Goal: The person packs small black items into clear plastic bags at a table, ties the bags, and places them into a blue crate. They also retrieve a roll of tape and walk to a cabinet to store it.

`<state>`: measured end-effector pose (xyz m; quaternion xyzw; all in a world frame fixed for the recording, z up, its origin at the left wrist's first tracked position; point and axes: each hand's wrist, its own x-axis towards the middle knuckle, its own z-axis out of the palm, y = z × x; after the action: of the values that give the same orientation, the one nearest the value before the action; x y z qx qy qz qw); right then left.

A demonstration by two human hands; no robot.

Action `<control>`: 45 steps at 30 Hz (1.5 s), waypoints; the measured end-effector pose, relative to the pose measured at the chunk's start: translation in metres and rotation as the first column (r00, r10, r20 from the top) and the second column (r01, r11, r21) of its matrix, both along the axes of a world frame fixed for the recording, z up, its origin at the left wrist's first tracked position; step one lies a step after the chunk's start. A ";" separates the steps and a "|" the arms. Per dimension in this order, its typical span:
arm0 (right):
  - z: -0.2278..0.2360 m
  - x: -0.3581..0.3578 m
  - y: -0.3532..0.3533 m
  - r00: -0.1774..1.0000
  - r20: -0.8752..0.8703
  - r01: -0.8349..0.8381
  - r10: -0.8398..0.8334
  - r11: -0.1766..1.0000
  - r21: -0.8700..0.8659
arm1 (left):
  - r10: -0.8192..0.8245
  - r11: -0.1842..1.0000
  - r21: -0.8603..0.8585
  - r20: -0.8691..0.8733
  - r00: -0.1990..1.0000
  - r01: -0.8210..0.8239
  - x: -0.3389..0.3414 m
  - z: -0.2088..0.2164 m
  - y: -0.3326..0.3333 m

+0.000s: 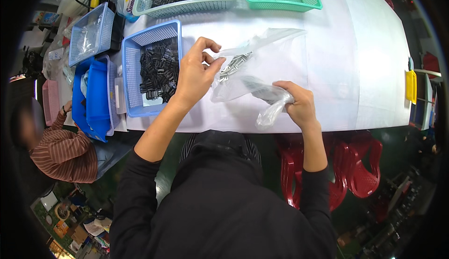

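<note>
A clear plastic bag point(276, 48) is stretched between my hands above the white table. Inside it lies a small heap of silver-white buckle-like pieces point(235, 65), seen through the film. My left hand point(200, 69) pinches the left edge of the bag, thumb and fingers close together. With its fingers wrapped round a gathered, crumpled part of the same bag, my right hand point(300, 103) holds the lower right side. A greyish patch shows in the film near those fingers; I cannot make out what it is.
Left of my left hand stands a blue basket point(127, 72) of black plastic buckles point(159, 69). Behind are a pale basket point(187, 10) of black buckles and a green basket point(283, 7). Blue bins point(96, 97) and a seated person point(65, 151) are at left; red chairs point(365, 175) below right.
</note>
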<state>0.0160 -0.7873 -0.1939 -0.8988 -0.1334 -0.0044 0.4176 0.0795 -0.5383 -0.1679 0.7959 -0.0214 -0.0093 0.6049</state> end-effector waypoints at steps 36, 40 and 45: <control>-0.056 0.095 0.115 0.431 -0.902 0.763 0.016 0.527 0.374 | -0.297 0.886 0.381 0.028 0.954 0.265 -0.022 -0.010 0.017; 0.000 0.029 0.113 0.962 -0.272 0.036 0.000 0.991 0.128 | -0.272 0.915 0.323 0.051 0.961 0.241 -0.013 -0.011 0.033; 0.019 -0.006 0.155 0.997 0.061 -0.015 0.041 0.922 -0.386 | -0.347 0.845 0.454 0.062 0.936 0.283 0.020 -0.003 0.037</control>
<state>0.0099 -0.6324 -0.1747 -0.9607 -0.1586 -0.0027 0.2279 0.0994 -0.5014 -0.1709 0.8955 -0.1922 -0.0569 0.3973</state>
